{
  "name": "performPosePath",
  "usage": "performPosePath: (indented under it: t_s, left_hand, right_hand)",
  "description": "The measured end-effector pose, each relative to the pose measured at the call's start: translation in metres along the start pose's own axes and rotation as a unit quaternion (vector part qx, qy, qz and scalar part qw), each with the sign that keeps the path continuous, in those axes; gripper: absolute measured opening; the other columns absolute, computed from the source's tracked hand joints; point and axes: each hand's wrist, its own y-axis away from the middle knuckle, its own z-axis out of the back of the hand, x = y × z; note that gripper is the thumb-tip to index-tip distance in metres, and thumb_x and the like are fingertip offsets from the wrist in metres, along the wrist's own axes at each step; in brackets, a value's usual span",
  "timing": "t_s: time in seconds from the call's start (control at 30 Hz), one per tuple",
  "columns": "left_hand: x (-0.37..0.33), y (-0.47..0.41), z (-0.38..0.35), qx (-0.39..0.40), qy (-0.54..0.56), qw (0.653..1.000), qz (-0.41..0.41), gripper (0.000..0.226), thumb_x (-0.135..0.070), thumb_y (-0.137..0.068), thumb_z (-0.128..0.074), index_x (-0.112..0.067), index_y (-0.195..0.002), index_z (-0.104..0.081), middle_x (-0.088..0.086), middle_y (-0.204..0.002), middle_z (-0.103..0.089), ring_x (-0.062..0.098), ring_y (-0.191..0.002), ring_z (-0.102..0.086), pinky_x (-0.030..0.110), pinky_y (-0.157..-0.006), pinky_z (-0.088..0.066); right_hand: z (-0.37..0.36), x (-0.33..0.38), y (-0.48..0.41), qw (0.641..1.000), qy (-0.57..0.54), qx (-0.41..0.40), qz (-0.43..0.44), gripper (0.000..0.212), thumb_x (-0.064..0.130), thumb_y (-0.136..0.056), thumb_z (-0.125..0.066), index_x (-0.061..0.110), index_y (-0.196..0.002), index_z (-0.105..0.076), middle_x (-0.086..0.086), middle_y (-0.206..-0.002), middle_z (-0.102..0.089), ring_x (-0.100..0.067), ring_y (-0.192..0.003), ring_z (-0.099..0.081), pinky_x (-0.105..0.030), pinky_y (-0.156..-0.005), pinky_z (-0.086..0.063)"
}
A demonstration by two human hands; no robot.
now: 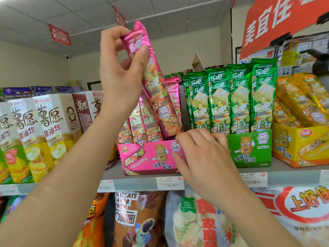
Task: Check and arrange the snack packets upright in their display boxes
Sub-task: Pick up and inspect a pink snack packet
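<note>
Pinching a pink packet (153,82) near its top seam with the left hand (122,68), thumb and fingers clamped on it. Held high and tilted, lower end just above the right side of the pink display box (142,157), among other pink packets (140,122) leaning there. Gripping that box's right front corner with the right hand (203,154), thumb on the front panel, fingers curled over the rim. Just beside on the right, a green display box (249,148) packed with upright green packets (240,100). Both boxes near the shelf (138,182) front edge. Open air above the pink row; cartons (53,122) close on the left.
</note>
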Motion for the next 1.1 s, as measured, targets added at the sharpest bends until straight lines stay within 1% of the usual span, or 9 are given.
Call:
performPosePath:
  t_s: [0.2, 0.3, 0.43, 0.53, 0.63, 0.7, 0.83, 0.93, 1.1]
  left_hand:
    - [-0.006, -0.005, 0.01, -0.105, 0.115, 0.988, 0.009, 0.031, -0.015, -0.092, -0.066, -0.009, -0.102, -0.037, 0.018, -0.096, -0.051, 0.025, -0.085, -0.054, 0.039, -0.069, -0.049]
    - [-0.007, 0.005, 0.016, -0.125, 0.142, 0.981, 0.046, 0.032, -0.012, -0.09, -0.068, -0.013, -0.099, -0.037, 0.006, -0.085, -0.056, 0.019, -0.079, -0.057, 0.037, -0.071, -0.049]
    - [-0.009, 0.027, 0.019, -0.156, 0.167, 0.971, 0.077, 0.03, -0.005, -0.089, -0.066, -0.012, -0.099, -0.039, -0.007, -0.076, -0.061, 0.007, -0.068, -0.057, 0.026, -0.067, -0.049]
    - [-0.014, 0.047, 0.016, -0.166, 0.161, 0.968, 0.1, 0.028, -0.01, -0.089, -0.066, -0.017, -0.099, -0.041, -0.004, -0.08, -0.056, 0.006, -0.068, -0.053, 0.025, -0.066, -0.046]
    - [-0.019, 0.06, 0.014, -0.178, 0.15, 0.962, 0.145, 0.026, -0.025, -0.089, -0.065, -0.019, -0.098, -0.041, -0.005, -0.077, -0.049, 0.009, -0.065, -0.045, 0.027, -0.065, -0.042]
    - [-0.021, 0.066, 0.016, -0.164, 0.165, 0.954, 0.19, 0.024, -0.035, -0.09, -0.062, -0.02, -0.093, -0.043, -0.007, -0.071, -0.044, 0.011, -0.064, -0.04, 0.031, -0.063, -0.037]
    - [-0.017, 0.077, 0.025, -0.103, 0.191, 0.947, 0.238, 0.022, -0.037, -0.098, -0.051, -0.021, -0.083, -0.047, -0.013, -0.063, -0.048, 0.005, -0.057, -0.043, 0.019, -0.053, -0.038]
    - [-0.014, 0.084, 0.031, -0.055, 0.215, 0.942, 0.251, 0.02, -0.036, -0.094, -0.057, -0.021, -0.081, -0.052, -0.01, -0.066, -0.058, 0.008, -0.058, -0.051, 0.021, -0.053, -0.045]
    - [-0.014, 0.1, 0.039, -0.076, 0.212, 0.939, 0.259, 0.023, -0.034, -0.091, -0.061, -0.027, -0.071, -0.055, -0.002, -0.067, -0.057, 0.014, -0.06, -0.048, 0.03, -0.055, -0.041]
  right_hand:
    - [-0.003, -0.006, 0.0, 0.974, -0.216, -0.043, -0.053, 0.029, 0.049, -0.094, -0.044, 0.022, -0.103, -0.048, 0.006, -0.095, -0.06, -0.017, -0.092, -0.056, -0.038, -0.08, -0.043]
    - [-0.003, -0.008, 0.005, 0.925, -0.349, -0.112, -0.101, 0.029, 0.06, -0.086, -0.051, 0.038, -0.1, -0.039, 0.015, -0.099, -0.06, -0.003, -0.095, -0.059, -0.027, -0.08, -0.048]
    - [0.004, -0.001, 0.012, 0.834, -0.529, -0.127, -0.096, 0.045, 0.067, -0.073, -0.068, 0.046, -0.101, -0.039, 0.018, -0.11, -0.064, -0.007, -0.094, -0.067, -0.026, -0.077, -0.056]
    - [0.002, 0.006, 0.017, 0.852, -0.513, -0.064, -0.089, 0.056, 0.068, -0.069, -0.07, 0.046, -0.114, -0.044, 0.013, -0.105, -0.068, -0.009, -0.087, -0.068, -0.032, -0.075, -0.055]
    - [-0.007, 0.009, 0.025, 0.904, -0.409, -0.072, -0.105, 0.053, 0.068, -0.076, -0.06, 0.043, -0.121, -0.047, 0.017, -0.095, -0.065, -0.002, -0.079, -0.061, -0.02, -0.068, -0.044]
    - [-0.01, 0.01, 0.032, 0.912, -0.384, -0.086, -0.113, 0.05, 0.069, -0.082, -0.051, 0.04, -0.122, -0.05, 0.021, -0.092, -0.063, 0.001, -0.078, -0.059, -0.012, -0.065, -0.04]
    - [-0.008, 0.014, 0.044, 0.88, -0.451, -0.079, -0.128, 0.041, 0.068, -0.084, -0.048, 0.044, -0.117, -0.055, 0.021, -0.093, -0.068, 0.001, -0.076, -0.064, -0.012, -0.061, -0.046]
    - [-0.008, 0.016, 0.052, 0.846, -0.512, -0.06, -0.135, 0.034, 0.065, -0.084, -0.049, 0.048, -0.11, -0.062, 0.011, -0.077, -0.069, -0.005, -0.061, -0.062, -0.014, -0.054, -0.044]
    - [-0.003, 0.016, 0.063, 0.78, -0.6, 0.015, -0.179, 0.055, 0.082, -0.062, -0.063, 0.045, -0.103, -0.067, -0.004, -0.065, -0.066, -0.008, -0.05, -0.057, -0.019, -0.05, -0.046]
